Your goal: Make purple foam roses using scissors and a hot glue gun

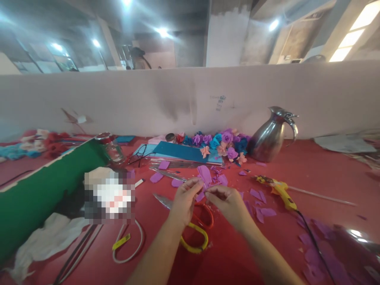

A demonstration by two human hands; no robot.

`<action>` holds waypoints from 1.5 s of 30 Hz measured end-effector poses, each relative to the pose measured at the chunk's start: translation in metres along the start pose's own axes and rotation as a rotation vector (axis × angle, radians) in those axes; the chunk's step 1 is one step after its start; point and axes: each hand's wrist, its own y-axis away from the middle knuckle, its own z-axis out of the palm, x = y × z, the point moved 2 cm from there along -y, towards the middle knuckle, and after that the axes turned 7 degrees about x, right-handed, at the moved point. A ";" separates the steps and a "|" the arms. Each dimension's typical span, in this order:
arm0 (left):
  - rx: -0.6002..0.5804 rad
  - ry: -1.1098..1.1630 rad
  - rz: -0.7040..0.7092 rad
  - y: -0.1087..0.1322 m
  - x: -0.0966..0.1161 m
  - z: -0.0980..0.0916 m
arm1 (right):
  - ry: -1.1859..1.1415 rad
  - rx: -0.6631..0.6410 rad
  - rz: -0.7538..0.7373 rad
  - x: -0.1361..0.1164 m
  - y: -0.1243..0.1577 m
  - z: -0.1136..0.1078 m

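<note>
A purple petal [204,175] in your fingers.
Your left hand [184,202] and right hand [230,202] pinch it above the scissors [194,234].

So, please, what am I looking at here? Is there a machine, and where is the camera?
No machine: these are a person's two bare hands, filmed by one camera worn on the head, looking down. The left hand and right hand pinch a purple paper petal between them. On the red table lie scissors under the hands, a yellow glue gun to the right, purple cutouts, paper flowers and a steel jug by the wall, a green roll on the left.
</note>
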 end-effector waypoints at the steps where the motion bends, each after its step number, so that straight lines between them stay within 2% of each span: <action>1: 0.001 -0.008 0.013 0.000 0.001 0.000 | 0.009 0.005 -0.002 0.000 0.000 -0.001; 11: 0.025 -0.162 0.172 -0.003 0.000 -0.007 | 0.047 -0.022 0.008 -0.001 0.000 -0.005; 19: -0.010 -0.076 0.048 -0.001 0.002 -0.004 | -0.020 -0.092 0.044 -0.005 -0.001 -0.007; 25: -0.002 -0.053 0.021 -0.001 0.003 -0.004 | -0.073 -0.141 0.076 -0.009 0.000 -0.006; 31: -0.066 -0.080 -0.015 0.001 0.005 -0.002 | -0.149 -0.184 0.103 -0.007 -0.002 -0.007; 45: -0.104 -0.078 0.016 0.003 0.008 -0.002 | -0.225 -0.263 0.150 -0.006 0.000 -0.004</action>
